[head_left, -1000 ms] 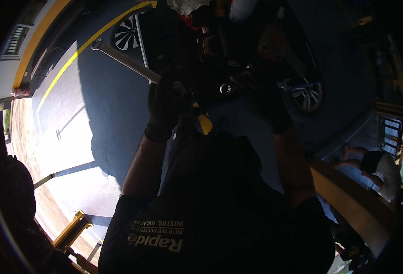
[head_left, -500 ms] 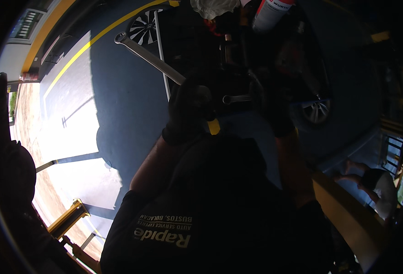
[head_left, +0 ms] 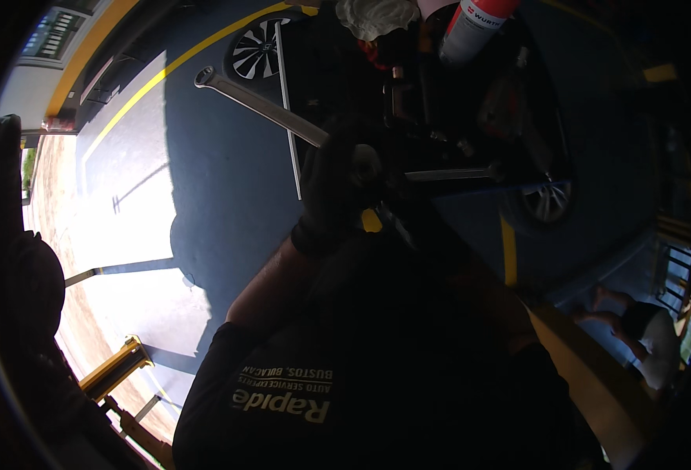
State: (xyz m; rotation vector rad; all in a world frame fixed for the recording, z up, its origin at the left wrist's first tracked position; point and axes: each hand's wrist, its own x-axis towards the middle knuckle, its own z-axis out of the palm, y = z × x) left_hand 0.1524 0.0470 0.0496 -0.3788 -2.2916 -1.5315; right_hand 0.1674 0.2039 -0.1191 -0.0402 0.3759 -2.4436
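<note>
L hand (head_left: pixel 331 178), dark glove, fingers closed round lower part of lg. wrench (head_left: pixel 271 116); shaft slants up-left, ring end sticking out over blue floor (head_left: pixel 224 172). R hand (head_left: pixel 419 210) in deep shadow, close by L hand & just below 2nd wrench (head_left: pixel 449 175), which is at near edge of dark work surface (head_left: pixel 328 74); R finger opening/hold: can't tell. Far side: whitish cloth (head_left: pixel 377 17), red/grey spray can (head_left: pixel 471 35).

Dim centre; floor (head_left: pixel 126 227) glaring at left; edges bent.
</note>
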